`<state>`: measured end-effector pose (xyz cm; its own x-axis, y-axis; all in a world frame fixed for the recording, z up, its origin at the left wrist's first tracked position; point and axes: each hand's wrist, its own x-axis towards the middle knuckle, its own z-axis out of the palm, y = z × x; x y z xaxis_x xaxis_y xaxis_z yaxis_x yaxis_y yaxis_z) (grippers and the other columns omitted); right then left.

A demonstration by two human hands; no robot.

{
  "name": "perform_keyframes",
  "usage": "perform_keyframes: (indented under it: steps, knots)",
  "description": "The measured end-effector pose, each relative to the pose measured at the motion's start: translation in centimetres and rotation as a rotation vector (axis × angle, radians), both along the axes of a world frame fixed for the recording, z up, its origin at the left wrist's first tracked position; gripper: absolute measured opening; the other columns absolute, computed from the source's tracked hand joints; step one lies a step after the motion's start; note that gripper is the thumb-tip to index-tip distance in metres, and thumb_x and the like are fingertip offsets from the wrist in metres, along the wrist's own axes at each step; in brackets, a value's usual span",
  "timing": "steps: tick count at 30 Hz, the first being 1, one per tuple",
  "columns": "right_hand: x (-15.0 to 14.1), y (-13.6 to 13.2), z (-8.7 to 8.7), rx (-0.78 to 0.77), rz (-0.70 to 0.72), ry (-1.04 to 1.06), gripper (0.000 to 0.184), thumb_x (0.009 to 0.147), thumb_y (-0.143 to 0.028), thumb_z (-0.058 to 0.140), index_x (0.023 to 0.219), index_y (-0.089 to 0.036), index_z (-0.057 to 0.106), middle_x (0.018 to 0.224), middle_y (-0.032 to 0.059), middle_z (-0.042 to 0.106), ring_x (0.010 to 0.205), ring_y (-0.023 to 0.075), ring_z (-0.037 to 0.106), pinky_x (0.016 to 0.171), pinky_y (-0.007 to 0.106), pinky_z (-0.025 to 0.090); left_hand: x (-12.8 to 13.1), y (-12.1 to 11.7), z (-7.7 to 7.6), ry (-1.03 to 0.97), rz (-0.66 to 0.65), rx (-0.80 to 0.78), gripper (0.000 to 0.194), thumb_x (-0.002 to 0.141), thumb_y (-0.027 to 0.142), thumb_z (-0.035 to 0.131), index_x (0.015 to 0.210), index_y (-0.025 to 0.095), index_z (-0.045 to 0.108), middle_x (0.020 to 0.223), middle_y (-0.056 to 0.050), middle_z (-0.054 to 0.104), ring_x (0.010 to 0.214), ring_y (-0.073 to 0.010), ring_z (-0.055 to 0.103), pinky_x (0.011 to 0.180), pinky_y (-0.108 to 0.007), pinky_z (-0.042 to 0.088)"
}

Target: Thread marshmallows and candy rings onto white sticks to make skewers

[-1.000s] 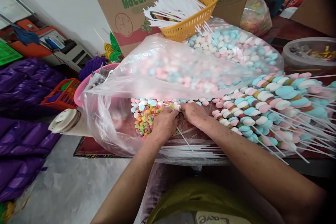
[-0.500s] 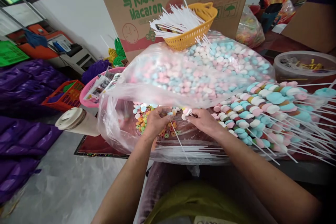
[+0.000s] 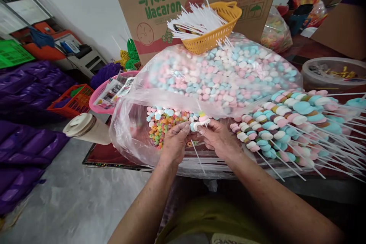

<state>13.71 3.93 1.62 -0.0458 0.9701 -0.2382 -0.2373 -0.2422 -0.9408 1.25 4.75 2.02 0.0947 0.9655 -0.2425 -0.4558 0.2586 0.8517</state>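
My left hand (image 3: 174,143) and my right hand (image 3: 219,139) meet over the open mouth of a clear plastic bag (image 3: 128,129). Together they pinch a thin white stick (image 3: 197,156) with a few pastel candies (image 3: 200,122) threaded near its top. Under my left hand lies a heap of small coloured ring candies (image 3: 161,124). Behind, the bag bulges with pink, blue and white round candies (image 3: 225,68). To the right of my right hand lies a pile of finished candy skewers (image 3: 288,122), their sticks fanning toward the table's front edge.
A yellow basket (image 3: 213,36) of white sticks sits on the bag before a "Macaron" carton (image 3: 160,4). Loose sticks (image 3: 217,160) lie along the table's front edge. A clear tub (image 3: 331,74) stands at right. A pink basket (image 3: 98,101), red crate (image 3: 73,101) and purple bags (image 3: 25,145) occupy the left.
Both hands have come up from the ring candies with the stick. The stick now carries a few candies near its top and stands more upright.
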Motion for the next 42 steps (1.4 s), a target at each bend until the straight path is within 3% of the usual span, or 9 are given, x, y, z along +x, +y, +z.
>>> perform_keyframes:
  steps: [3,7,11,15,20,24,29,36,42]
  knots:
    - [-0.7,-0.4,-0.3,-0.106,0.01,0.146,0.035,0.06,-0.038,0.07,0.082,-0.019,0.052,0.045,-0.0129,0.032,0.036,0.0018,0.019,0.036,0.018,0.011,0.1,-0.9,-0.5,0.045,-0.014,0.058,0.039,0.056,0.026,0.079,0.092,0.015,0.069,0.085,-0.003,0.07,0.076,-0.0132,0.063,0.073,-0.026,0.05]
    - [-0.2,-1.0,-0.3,-0.109,0.114,0.107,0.029,0.063,-0.038,0.067,0.076,-0.019,0.049,0.043,-0.0139,0.023,0.037,0.003,0.016,0.037,0.019,0.012,-0.3,-1.1,-0.8,0.121,-0.075,0.083,0.038,0.054,0.023,0.081,0.089,0.016,0.07,0.079,-0.001,0.069,0.071,-0.0104,0.06,0.069,-0.022,0.049]
    - [2.1,-3.2,0.9,0.08,0.338,-0.366,0.024,0.08,-0.042,0.048,0.073,-0.019,0.049,0.049,-0.0085,0.034,0.045,0.0074,0.031,0.044,0.022,0.025,-1.2,-0.8,-1.4,0.11,-0.022,0.039,0.038,0.055,0.027,0.08,0.088,0.014,0.068,0.073,0.0,0.067,0.065,-0.0109,0.06,0.065,-0.025,0.052]
    - [3.4,-5.9,1.1,0.31,0.314,-0.95,0.032,0.089,-0.034,0.033,0.061,-0.02,0.042,0.06,0.0003,0.05,0.057,0.0125,0.045,0.054,0.026,0.03,-1.4,-0.7,-1.9,0.212,0.111,0.037,0.045,0.055,0.031,0.079,0.093,0.013,0.065,0.072,0.0,0.065,0.057,-0.0111,0.06,0.059,-0.028,0.054]
    - [2.9,-6.2,-0.1,0.271,0.361,-1.242,0.026,0.089,-0.025,0.03,0.076,-0.018,0.051,0.07,0.0061,0.061,0.065,0.0168,0.055,0.056,0.028,0.028,-0.6,-1.5,-1.2,0.241,0.112,0.06,0.052,0.053,0.034,0.08,0.098,0.014,0.062,0.08,-0.003,0.068,0.062,-0.0142,0.063,0.059,-0.03,0.055]
    - [2.8,-5.7,0.2,0.203,0.426,-1.35,0.025,0.09,-0.023,0.031,0.082,-0.017,0.053,0.073,0.0077,0.064,0.068,0.0181,0.058,0.054,0.028,0.024,-0.6,-1.9,-0.9,0.167,0.056,0.042,0.049,0.049,0.028,0.082,0.091,0.014,0.064,0.078,-0.003,0.068,0.069,-0.0148,0.064,0.067,-0.031,0.055]
    - [2.8,-6.3,1.6,0.218,0.433,-1.386,0.025,0.092,-0.025,0.03,0.081,-0.017,0.052,0.07,0.006,0.064,0.064,0.0169,0.058,0.053,0.028,0.022,-0.8,-1.5,-1.4,0.156,0.131,0.024,0.041,0.05,0.023,0.08,0.086,0.015,0.064,0.075,0.0,0.068,0.063,-0.0119,0.062,0.065,-0.029,0.054]
    - [2.1,-6.3,2.8,0.086,0.51,-1.522,0.017,0.088,-0.017,0.036,0.085,-0.017,0.053,0.075,0.0084,0.067,0.069,0.0186,0.062,0.052,0.028,0.024,-0.2,-1.7,-1.9,0.478,0.211,0.159,0.037,0.058,0.018,0.07,0.095,0.015,0.065,0.089,-0.005,0.07,0.077,-0.016,0.065,0.07,-0.028,0.052]
    - [0.6,-6.2,3.5,0.025,0.55,-1.548,0.018,0.088,-0.016,0.036,0.089,-0.016,0.055,0.08,0.0107,0.068,0.074,0.0216,0.064,0.053,0.029,0.027,0.3,-2.4,-2.9,0.685,0.3,0.291,0.024,0.068,0.02,0.062,0.091,0.018,0.068,0.077,0.0,0.069,0.071,-0.0141,0.063,0.071,-0.026,0.051]
